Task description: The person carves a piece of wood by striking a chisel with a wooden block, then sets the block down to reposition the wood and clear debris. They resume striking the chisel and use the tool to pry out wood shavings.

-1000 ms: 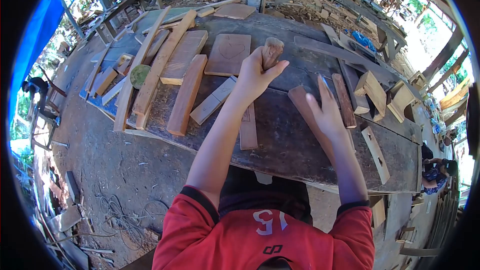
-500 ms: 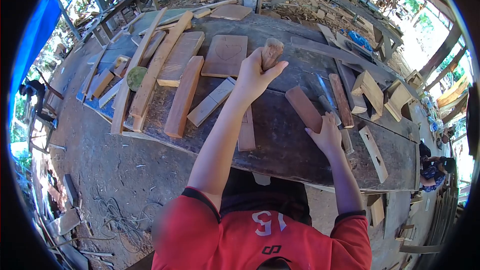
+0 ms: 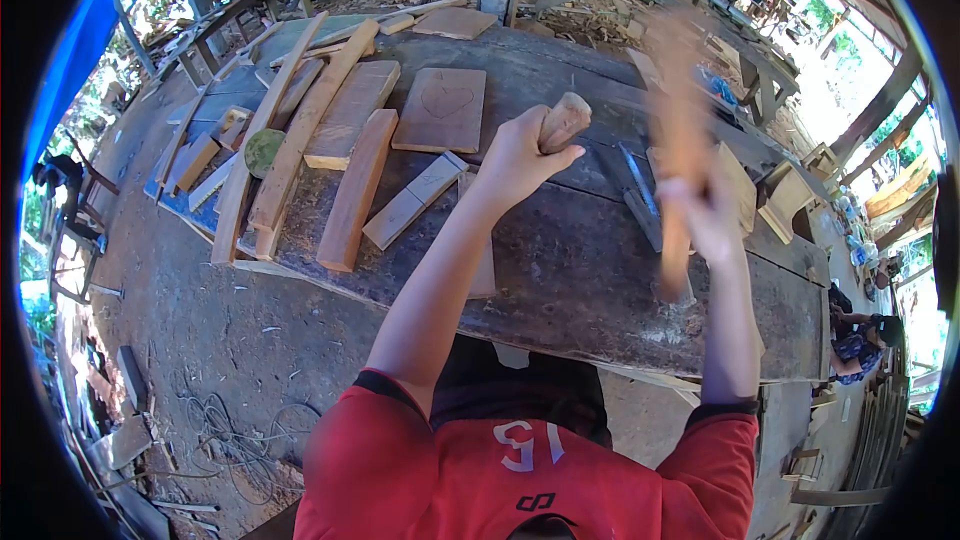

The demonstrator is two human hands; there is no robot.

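Observation:
My left hand (image 3: pixel 519 161) is closed around a short, worn wooden piece (image 3: pixel 568 122) shaped like a handle, its rough end pointing up and my thumb out to the side. Over the right of the workbench (image 3: pixel 560 270), my right hand (image 3: pixel 706 215) grips a long reddish-brown piece of wood (image 3: pixel 682 120), held upright and smeared by motion. A thin shiny metal strip (image 3: pixel 638 180) lies on the bench just left of it. Below my left forearm rests a narrow marked wooden piece (image 3: pixel 413 202). A board with a heart outline (image 3: pixel 440 110) lies farther back.
Planks (image 3: pixel 310 130) and a reddish wooden bar (image 3: pixel 357 195) cover the bench's left side, with a round green object (image 3: pixel 263 153) among them. Angled wooden pieces (image 3: pixel 787 202) stand at the right. Cables (image 3: pixel 240 440) lie on the floor. People are in the background.
My right hand has lifted the reddish-brown wood off the bench and swung it upright to the right. My left hand has shifted slightly right and down, still holding its wooden piece.

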